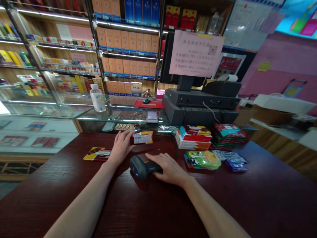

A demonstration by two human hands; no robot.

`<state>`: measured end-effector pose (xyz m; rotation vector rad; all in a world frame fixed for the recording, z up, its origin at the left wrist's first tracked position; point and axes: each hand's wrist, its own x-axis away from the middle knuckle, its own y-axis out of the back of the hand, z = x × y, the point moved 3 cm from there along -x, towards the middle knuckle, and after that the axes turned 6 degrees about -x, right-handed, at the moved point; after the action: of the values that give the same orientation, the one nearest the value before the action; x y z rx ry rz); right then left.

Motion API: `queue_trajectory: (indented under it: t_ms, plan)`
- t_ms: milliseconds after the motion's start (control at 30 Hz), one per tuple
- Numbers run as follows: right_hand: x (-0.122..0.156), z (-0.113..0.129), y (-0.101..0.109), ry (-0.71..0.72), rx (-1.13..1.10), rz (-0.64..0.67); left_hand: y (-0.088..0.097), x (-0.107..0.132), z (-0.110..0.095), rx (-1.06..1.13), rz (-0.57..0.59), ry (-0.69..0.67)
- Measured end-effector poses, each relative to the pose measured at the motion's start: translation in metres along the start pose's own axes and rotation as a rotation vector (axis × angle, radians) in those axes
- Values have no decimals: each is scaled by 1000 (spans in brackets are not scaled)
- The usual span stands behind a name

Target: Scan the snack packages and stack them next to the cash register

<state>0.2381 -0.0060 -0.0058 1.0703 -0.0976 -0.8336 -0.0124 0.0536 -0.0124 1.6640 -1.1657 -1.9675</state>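
Observation:
My left hand [122, 147] grips one end of a small yellow box [143, 137], tilted so a white barcode label faces me. My right hand [169, 167] is wrapped round the handle of a dark barcode scanner [141, 165], which lies low over the brown table [138, 211] with a blue light lit on its head. The scanner head points left, just below the box and apart from it. Left of my left hand lies a flat yellow and dark red packet [97, 154]. My right fingers are partly hidden behind the scanner handle.
To the right are a stack of red and white boxes [193, 140], dark red and green packets [228, 134], a green packet [203, 159] and purple packets [236, 165]. Behind stand a glass counter [119, 115], a white bottle [98, 99] and a cash register [200, 105].

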Motion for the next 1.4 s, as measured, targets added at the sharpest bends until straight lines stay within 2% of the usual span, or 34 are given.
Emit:
queue_trajectory:
  t_ms: [200, 400, 633, 833, 1033, 1167, 1300, 1400]
  plan:
    - [1, -8, 13, -67, -50, -108, 2, 1, 3, -11, -26, 37]
    - [0, -12, 18, -69, -101, -200, -1, 1, 3, -16, -26, 35]
    - [2, -11, 17, -74, -89, -147, -9, 3, 7, -62, -26, 48]
    - [3, -10, 17, -96, -117, -119, -7, 2, 7, -29, -18, 51]
    - [6, -10, 11, -105, -47, 52, -5, 3, 9, 7, -37, 63]
    - [8, -6, 9, -103, -23, 110, -4, 3, 11, 35, -43, 69]
    - [9, 0, 11, -102, -53, 124, -1, 3, 8, 81, -52, 43]
    - [8, 0, 13, -90, -188, 52, 2, 3, 3, 115, -31, 18]
